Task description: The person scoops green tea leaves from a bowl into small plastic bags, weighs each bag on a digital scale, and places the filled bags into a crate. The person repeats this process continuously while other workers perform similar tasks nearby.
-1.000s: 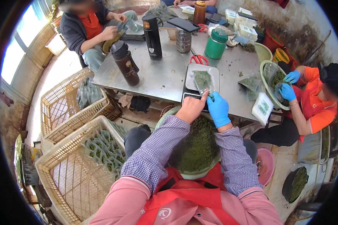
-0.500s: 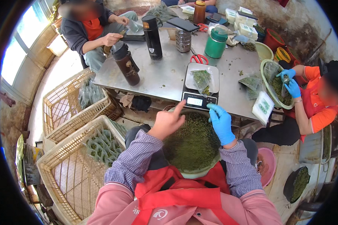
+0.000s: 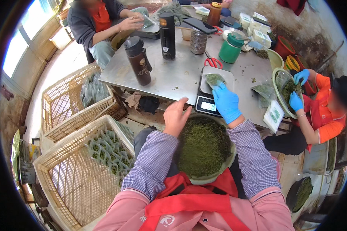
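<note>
A small clear plastic bag of green bits is on the pan of the digital kitchen scale, whose display is lit. My right hand, in a blue glove, reaches over the scale with its fingertips closed on the bag's near side. The glove hides part of the bag and the pan. Bare, my left hand is held in the air left of the scale, fingers apart and nothing in it. Below both hands, on my lap, a round basin is filled with loose green bits.
Crates stand at left, the nearer one with filled bags. The metal table holds flasks, red scissors and a green jar. Two co-workers handle bags, at far left and at right beside a basket.
My right hand has moved from the scale's front edge onto the bag. My left hand has drawn back from the display. The co-worker at right has moved their hands apart.
</note>
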`<state>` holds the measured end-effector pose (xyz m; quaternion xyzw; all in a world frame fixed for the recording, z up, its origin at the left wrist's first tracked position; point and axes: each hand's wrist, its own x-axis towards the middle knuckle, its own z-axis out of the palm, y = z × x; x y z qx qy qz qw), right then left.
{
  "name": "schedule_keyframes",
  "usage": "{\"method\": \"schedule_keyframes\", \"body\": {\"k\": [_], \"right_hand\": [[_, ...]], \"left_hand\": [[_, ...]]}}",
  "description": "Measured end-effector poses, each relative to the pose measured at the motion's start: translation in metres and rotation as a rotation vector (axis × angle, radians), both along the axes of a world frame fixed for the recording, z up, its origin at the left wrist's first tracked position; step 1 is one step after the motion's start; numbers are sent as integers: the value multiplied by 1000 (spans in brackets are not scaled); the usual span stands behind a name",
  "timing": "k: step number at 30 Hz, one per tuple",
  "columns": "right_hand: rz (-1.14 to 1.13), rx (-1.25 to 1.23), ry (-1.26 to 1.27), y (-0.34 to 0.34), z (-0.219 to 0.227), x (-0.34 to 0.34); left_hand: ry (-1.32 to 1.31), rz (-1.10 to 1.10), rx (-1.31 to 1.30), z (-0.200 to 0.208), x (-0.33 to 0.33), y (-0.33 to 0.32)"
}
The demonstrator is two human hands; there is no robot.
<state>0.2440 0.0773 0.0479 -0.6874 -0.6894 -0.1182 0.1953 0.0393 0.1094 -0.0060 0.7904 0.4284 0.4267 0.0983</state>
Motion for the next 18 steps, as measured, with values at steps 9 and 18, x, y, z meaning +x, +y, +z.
{"method": "schedule_keyframes", "body": {"k": [9,18], "right_hand": [[213,-113,20,-19,15,-78],[265,-125,121,-29,23,-77]], "left_hand": [[136,62,-165,-4,-4,0],[80,-20,-226,1,-6,-6]]}}
